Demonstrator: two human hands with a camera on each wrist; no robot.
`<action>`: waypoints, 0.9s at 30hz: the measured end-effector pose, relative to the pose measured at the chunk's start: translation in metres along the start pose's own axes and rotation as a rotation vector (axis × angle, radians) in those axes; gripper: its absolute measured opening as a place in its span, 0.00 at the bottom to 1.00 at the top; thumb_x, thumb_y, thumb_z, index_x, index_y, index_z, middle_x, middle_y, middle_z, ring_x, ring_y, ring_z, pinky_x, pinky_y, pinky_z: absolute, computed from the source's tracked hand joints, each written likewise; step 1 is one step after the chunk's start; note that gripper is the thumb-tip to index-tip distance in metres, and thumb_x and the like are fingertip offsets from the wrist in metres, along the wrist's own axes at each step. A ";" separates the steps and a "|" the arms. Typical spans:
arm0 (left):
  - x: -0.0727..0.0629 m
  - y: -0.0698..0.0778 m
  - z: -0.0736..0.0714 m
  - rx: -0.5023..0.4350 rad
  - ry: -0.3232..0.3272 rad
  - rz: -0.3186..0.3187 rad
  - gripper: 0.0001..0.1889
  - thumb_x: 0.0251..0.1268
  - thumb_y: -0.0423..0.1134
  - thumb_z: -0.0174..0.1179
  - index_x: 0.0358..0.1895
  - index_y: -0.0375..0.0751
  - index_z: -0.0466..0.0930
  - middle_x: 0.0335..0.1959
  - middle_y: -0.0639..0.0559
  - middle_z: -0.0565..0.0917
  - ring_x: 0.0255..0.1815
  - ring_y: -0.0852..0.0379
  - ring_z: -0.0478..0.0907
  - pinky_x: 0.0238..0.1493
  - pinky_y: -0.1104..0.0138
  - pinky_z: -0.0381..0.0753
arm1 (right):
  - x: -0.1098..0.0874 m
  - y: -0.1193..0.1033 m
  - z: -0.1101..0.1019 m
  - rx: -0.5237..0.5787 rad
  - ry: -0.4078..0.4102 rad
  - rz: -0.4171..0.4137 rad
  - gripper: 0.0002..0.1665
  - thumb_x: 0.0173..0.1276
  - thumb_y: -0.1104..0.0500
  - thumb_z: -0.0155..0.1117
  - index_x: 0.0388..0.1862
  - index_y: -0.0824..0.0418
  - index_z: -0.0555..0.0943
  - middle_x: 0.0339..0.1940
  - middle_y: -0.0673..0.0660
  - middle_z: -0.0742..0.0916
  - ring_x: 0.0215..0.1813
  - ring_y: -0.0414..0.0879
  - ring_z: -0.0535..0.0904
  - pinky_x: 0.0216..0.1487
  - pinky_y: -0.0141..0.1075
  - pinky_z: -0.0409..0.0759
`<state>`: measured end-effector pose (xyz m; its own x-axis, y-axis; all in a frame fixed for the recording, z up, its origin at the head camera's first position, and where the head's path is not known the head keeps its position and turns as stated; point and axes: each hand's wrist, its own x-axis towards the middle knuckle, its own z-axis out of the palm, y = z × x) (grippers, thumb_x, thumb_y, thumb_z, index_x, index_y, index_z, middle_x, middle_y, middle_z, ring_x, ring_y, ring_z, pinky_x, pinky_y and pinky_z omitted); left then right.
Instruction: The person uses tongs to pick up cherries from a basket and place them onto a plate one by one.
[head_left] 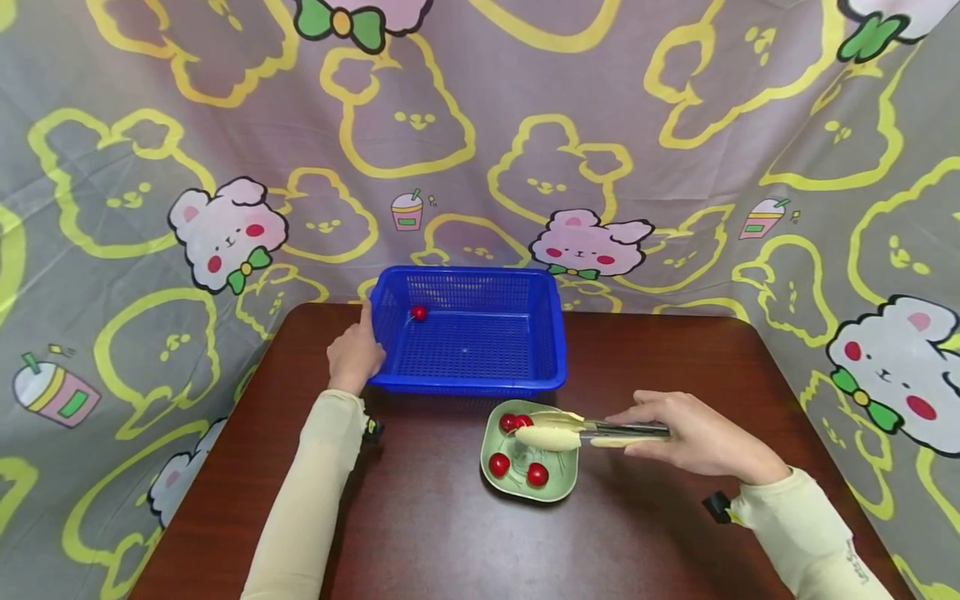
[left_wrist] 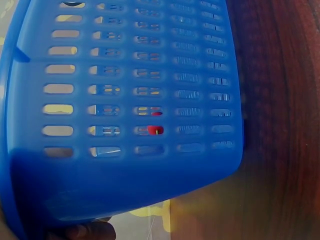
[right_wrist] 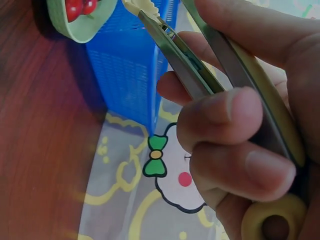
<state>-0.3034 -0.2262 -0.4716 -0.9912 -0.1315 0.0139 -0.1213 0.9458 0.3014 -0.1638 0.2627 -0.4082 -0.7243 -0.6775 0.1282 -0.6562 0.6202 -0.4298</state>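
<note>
At the left end of the blue plastic basket (head_left: 465, 387) is my left hand (head_left: 354, 354), gripping the rim, with one finger stretched along it. A red cherry (head_left: 418, 313) lies in the basket's far left corner; the left wrist view shows this cherry (left_wrist: 156, 130) through the slots. My right hand (head_left: 686, 433) holds metal tongs with cream tips (head_left: 551, 437), thumb on one arm and fingers round the other. The tong tips are over a light green dish (head_left: 555, 492) holding several cherries (head_left: 498, 465). Whether they touch the cherry beneath them cannot be told.
The dish stands in front of the basket on a dark brown wooden table (head_left: 420, 500). A grey cloth (head_left: 465, 125) with yellow bear outlines hangs behind the table and along both sides, close to the basket's back.
</note>
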 end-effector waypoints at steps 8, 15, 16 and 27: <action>0.000 -0.002 0.000 0.004 -0.004 0.004 0.46 0.69 0.38 0.58 0.85 0.43 0.42 0.57 0.29 0.82 0.48 0.29 0.84 0.46 0.39 0.81 | 0.002 0.005 0.011 0.007 -0.046 0.023 0.22 0.61 0.54 0.80 0.56 0.48 0.89 0.32 0.38 0.79 0.33 0.34 0.72 0.35 0.29 0.73; 0.001 -0.003 0.000 0.006 0.002 0.008 0.45 0.69 0.38 0.57 0.85 0.42 0.43 0.56 0.29 0.82 0.46 0.30 0.84 0.44 0.39 0.81 | 0.002 0.005 0.011 -0.012 -0.061 0.043 0.21 0.61 0.54 0.79 0.55 0.48 0.90 0.33 0.37 0.81 0.34 0.35 0.75 0.36 0.30 0.74; 0.001 -0.003 0.000 0.006 0.004 0.008 0.45 0.69 0.38 0.58 0.85 0.42 0.43 0.55 0.30 0.82 0.46 0.30 0.84 0.44 0.39 0.81 | 0.002 0.005 0.010 -0.017 -0.061 0.045 0.21 0.61 0.54 0.79 0.55 0.48 0.90 0.34 0.37 0.82 0.35 0.36 0.76 0.37 0.31 0.75; 0.000 -0.003 0.001 0.007 0.013 0.008 0.45 0.69 0.38 0.58 0.85 0.42 0.44 0.57 0.29 0.82 0.47 0.29 0.84 0.45 0.39 0.81 | 0.003 0.008 0.013 -0.026 -0.089 0.075 0.20 0.62 0.53 0.79 0.54 0.48 0.90 0.35 0.38 0.84 0.35 0.36 0.77 0.36 0.31 0.75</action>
<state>-0.3035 -0.2286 -0.4733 -0.9915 -0.1273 0.0284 -0.1134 0.9490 0.2943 -0.1680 0.2604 -0.4228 -0.7504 -0.6608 0.0163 -0.6074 0.6796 -0.4115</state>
